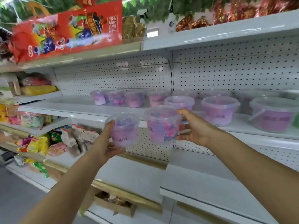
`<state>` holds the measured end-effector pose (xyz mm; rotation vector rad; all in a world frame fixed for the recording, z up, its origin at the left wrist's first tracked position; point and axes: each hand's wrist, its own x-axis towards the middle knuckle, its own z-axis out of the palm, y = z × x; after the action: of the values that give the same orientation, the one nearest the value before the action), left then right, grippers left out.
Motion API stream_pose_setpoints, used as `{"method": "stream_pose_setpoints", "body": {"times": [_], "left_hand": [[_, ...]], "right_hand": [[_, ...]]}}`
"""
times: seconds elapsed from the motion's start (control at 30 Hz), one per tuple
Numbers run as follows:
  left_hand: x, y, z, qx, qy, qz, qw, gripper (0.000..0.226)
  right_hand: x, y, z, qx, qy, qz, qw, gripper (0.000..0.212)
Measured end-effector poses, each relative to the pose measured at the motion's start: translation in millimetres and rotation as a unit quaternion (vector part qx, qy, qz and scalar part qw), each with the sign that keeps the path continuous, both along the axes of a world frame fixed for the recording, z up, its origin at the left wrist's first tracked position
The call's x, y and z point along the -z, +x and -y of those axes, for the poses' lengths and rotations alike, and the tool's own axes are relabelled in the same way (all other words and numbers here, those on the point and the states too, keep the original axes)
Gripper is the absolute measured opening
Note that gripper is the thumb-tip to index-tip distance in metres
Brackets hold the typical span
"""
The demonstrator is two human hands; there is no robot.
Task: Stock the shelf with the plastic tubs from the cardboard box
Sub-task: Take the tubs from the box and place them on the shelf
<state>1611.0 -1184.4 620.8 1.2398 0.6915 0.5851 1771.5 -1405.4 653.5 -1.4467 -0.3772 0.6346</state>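
My left hand (108,147) grips a clear plastic tub (124,129) with purple contents from its left side and underneath. My right hand (193,128) grips a second, slightly larger purple tub (161,125) from its right side. Both tubs hang in the air just in front of the white shelf (64,107). Several similar purple tubs (219,109) stand on that shelf in rows, from the middle to the far right. A cardboard box (115,206) shows low down, partly hidden by the bottom shelf.
Red gift bags (68,29) fill the top shelf on the left, foil-wrapped goods (242,12) on the right. Snack packets (38,143) crowd the left shelves. The left part of the tub shelf and the lower white shelf (202,172) are bare.
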Motion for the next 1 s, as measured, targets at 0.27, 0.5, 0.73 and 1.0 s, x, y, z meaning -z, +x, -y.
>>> {"method": "stream_pose_setpoints", "body": {"times": [0.27,0.5,0.73,1.0], "left_hand": [[-31,13,-127,0.038,0.023,0.004,0.999,0.060],[-37,35,-178,0.097,0.013,0.008,0.995,0.066],[-35,55,-201,0.147,0.020,0.012,0.989,0.058],[-46,89,-212,0.183,0.062,-0.005,0.981,0.053]], "right_hand": [[-17,11,-136,0.137,0.013,-0.001,0.991,0.039],[-12,35,-187,0.272,-0.064,0.044,0.959,0.058],[-17,37,-193,0.282,-0.204,0.154,0.925,0.072],[-24,18,-195,0.279,-0.430,0.402,0.759,0.050]]}}
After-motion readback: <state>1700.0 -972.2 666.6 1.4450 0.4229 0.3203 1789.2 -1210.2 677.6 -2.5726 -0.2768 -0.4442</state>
